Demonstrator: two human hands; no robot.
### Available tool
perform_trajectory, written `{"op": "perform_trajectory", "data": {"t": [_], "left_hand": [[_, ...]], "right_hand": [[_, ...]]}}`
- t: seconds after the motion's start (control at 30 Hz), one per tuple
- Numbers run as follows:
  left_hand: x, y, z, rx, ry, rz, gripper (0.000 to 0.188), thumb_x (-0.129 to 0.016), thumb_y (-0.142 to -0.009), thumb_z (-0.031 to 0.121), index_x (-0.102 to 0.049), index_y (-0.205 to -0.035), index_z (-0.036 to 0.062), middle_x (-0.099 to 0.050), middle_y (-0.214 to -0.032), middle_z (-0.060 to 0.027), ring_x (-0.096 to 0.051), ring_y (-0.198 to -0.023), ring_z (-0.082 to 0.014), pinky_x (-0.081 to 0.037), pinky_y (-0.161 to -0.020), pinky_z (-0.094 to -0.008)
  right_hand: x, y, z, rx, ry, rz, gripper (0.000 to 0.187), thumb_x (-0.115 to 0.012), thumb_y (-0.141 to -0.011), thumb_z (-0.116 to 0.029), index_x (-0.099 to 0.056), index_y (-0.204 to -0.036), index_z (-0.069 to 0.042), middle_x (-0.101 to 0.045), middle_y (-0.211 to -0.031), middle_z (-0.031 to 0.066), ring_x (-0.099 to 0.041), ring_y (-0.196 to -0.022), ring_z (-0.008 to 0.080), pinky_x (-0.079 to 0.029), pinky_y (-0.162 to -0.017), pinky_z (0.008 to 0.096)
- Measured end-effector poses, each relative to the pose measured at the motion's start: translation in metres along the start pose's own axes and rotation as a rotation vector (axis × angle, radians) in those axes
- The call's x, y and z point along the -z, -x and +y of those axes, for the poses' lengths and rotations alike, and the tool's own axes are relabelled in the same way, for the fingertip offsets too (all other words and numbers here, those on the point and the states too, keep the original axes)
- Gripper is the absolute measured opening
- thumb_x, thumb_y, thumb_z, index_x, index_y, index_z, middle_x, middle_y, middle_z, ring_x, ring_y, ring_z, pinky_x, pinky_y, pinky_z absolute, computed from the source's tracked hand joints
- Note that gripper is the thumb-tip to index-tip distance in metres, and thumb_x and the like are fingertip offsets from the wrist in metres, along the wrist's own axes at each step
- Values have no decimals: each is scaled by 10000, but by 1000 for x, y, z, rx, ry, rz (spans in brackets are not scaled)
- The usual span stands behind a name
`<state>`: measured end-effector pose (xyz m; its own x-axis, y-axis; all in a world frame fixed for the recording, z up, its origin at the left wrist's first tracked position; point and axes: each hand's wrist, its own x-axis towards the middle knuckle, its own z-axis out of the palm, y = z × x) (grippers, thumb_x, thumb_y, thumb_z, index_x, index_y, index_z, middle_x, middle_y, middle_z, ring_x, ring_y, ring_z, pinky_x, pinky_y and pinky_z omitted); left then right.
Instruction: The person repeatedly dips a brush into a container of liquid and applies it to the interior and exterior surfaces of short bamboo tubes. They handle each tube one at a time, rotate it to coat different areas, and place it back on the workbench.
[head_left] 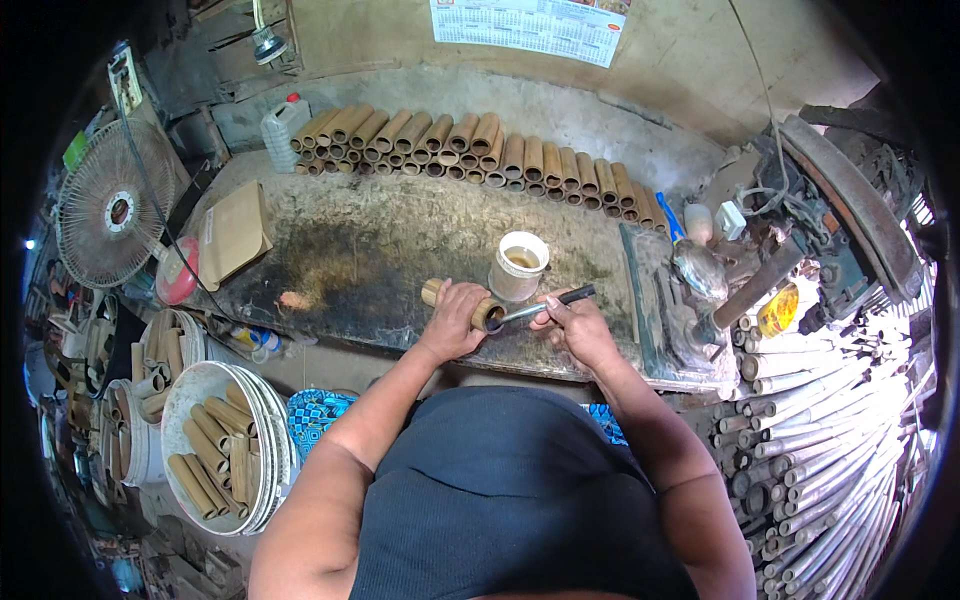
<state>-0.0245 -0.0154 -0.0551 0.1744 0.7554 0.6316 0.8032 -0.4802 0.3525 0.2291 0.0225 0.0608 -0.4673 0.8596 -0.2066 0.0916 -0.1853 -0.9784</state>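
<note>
My left hand (456,318) is wrapped round a short bamboo tube (488,316), held lying on its side just above the worktable (350,250). The tube's open end faces right. My right hand (577,330) grips a slim tool with a dark handle and a pale metallic shank, perhaps a brush (577,295). Its front end reaches the mouth of the tube; the tip is hidden there. Just beyond both hands stands a white plastic cup (501,275) with brownish liquid inside.
Along the wall lie stacked bamboo tubes (415,132), beside a clear jug (285,130). A brown cardboard piece (232,232) and a fan (118,205) are at left. White buckets (268,460) of tubes stand lower left. Machinery (850,210) and long bamboo poles (830,470) crowd the right.
</note>
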Motion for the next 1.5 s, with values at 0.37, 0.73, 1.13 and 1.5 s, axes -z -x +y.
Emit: {"op": "perform_trajectory", "data": {"t": [0.37, 0.73, 1.13, 1.5], "left_hand": [[14, -25, 23, 330, 299, 76, 678, -892, -759, 266, -549, -1299, 39, -627, -1222, -174, -609, -1167, -360, -486, -1021, -446], [18, -26, 38, 402, 319, 24, 725, -903, -745, 296, -538, -1311, 28, -629, -1239, -202, -585, -1216, -393, -463, -1051, -482], [14, -16, 29, 430, 470, 5, 778, -945, -711, 245, -519, -1338, 71, -615, -1262, -155, -616, -1183, -325, -496, -1033, -408], [7, -5, 21, 157, 299, -19, 743, -942, -685, 298, -542, -1282, 108, -612, -1320, -118, -554, -1296, -335, -307, -1165, -524]], "right_hand": [[-31, 18, 3, 769, 381, 133, 197, -692, -970, -56, -703, -1165, -27, -755, -1061, 132, -731, -972, 248, -576, -846, 342], [-48, 39, -18, 808, 808, 224, 248, -693, -897, -57, -676, -1145, -55, -701, -962, 212, -700, -905, 426, -585, -764, 471], [-24, 24, -32, 417, 469, -89, 191, -684, -985, -126, -711, -1155, -43, -752, -1077, 126, -712, -1006, 220, -545, -896, 340], [-19, 28, -42, 647, 816, -229, 165, -668, -955, -129, -683, -1111, -76, -720, -1061, 187, -688, -1006, 412, -551, -867, 461]]}}
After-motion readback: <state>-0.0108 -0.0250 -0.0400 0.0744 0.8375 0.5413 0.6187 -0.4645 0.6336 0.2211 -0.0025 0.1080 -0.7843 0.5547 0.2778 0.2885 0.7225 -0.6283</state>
